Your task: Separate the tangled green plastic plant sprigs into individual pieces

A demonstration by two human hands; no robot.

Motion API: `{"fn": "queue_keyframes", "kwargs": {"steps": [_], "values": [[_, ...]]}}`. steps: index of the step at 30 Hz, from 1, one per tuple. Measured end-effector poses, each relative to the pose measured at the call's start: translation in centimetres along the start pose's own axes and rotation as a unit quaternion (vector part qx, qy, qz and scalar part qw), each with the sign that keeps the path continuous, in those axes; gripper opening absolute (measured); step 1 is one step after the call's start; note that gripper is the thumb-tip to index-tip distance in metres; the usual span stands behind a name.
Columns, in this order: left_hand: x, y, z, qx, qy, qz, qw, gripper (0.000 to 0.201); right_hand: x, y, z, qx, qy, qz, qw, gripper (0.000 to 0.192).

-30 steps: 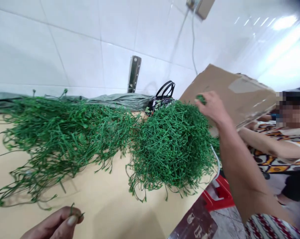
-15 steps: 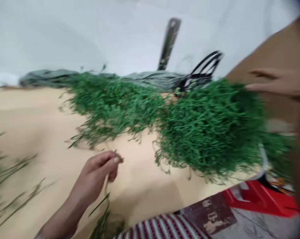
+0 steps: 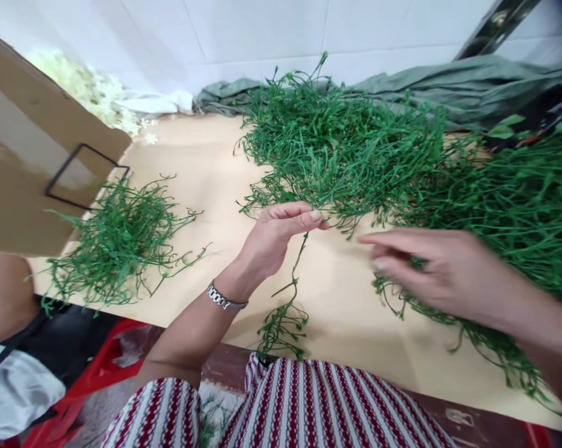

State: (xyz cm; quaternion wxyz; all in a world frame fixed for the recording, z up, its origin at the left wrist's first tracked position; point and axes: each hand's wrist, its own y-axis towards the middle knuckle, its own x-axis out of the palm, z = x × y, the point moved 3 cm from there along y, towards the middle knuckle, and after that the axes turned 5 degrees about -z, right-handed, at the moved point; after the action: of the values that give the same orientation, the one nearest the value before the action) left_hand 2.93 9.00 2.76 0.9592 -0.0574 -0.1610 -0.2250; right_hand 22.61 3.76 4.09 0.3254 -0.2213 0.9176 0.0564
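Observation:
My left hand (image 3: 281, 236), with a metal watch band on its wrist, is closed with thumb and fingertips pinching a thin green stem (image 3: 294, 280). The stem hangs below the hand to a branched, curly tuft near the table's front edge. To the right, my right hand (image 3: 430, 274) is blurred, its thumb and curled fingers close together and its forefinger stretched toward the left hand. Whatever it may hold is too smeared to make out. Behind both hands lies a large heap of green stems (image 3: 346, 149), which runs on into a second heap (image 3: 509, 205) beneath the right arm.
A smaller pile of green stems (image 3: 127, 242) lies at the left, beside a cardboard box (image 3: 24, 155) with a black wire frame (image 3: 87, 177). Grey-green cloth (image 3: 472, 87) lies along the tiled wall. Cream flowers (image 3: 85, 93) are at the back left. Another person's limb shows at the left edge.
The view has swung left, bringing the box and small pile into sight. My right hand has come from the right-hand heap toward my left hand, which still pinches the stem.

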Motion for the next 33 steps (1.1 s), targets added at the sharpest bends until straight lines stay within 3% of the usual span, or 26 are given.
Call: {"fn": "queue_keyframes", "kwargs": {"steps": [4, 7, 12, 15, 18, 22, 26, 30, 33], "values": [[1.2, 0.4, 0.1, 0.012, 0.029, -0.024, 0.999, 0.011, 6.2, 3.1, -1.1, 0.037, 0.162, -0.133, 0.977, 0.028], [1.1, 0.5, 0.1, 0.019, 0.048, -0.018, 0.998, 0.011, 8.4, 4.5, -1.0, 0.03, 0.254, -0.134, 0.957, 0.024], [-1.5, -1.3, -0.7, 0.025, 0.119, 0.023, 0.992, 0.025, 6.6, 4.2, -0.3, 0.045, 0.292, -0.003, 0.955, 0.035], [-2.6, -3.5, -2.0, -0.025, 0.157, -0.001, 0.987, 0.025, 5.7, 4.0, -0.1, 0.041, 0.3, 0.026, 0.953, 0.037], [-2.6, -5.3, -3.1, -0.069, 0.134, -0.03, 0.988, 0.023, 5.6, 4.2, 0.2, 0.037, 0.303, 0.044, 0.951, 0.038], [-2.0, -6.3, -3.7, -0.052, 0.127, 0.022, 0.99, 0.033, 5.8, 4.6, 0.6, 0.032, 0.319, 0.07, 0.945, 0.037], [-1.4, -6.4, -4.3, -0.038, 0.185, 0.039, 0.981, 0.004, 6.2, 4.8, 0.8, 0.033, 0.356, 0.066, 0.931, 0.035], [-1.6, -6.6, -4.9, -0.037, 0.19, 0.1, 0.976, 0.005, 7.4, 4.1, 0.9, 0.066, 0.379, 0.036, 0.922, 0.045], [-1.3, -6.8, -4.6, 0.0, 0.259, 0.137, 0.956, 0.006, 8.9, 3.1, 1.1, 0.089, 0.364, -0.009, 0.927, 0.043]]}}
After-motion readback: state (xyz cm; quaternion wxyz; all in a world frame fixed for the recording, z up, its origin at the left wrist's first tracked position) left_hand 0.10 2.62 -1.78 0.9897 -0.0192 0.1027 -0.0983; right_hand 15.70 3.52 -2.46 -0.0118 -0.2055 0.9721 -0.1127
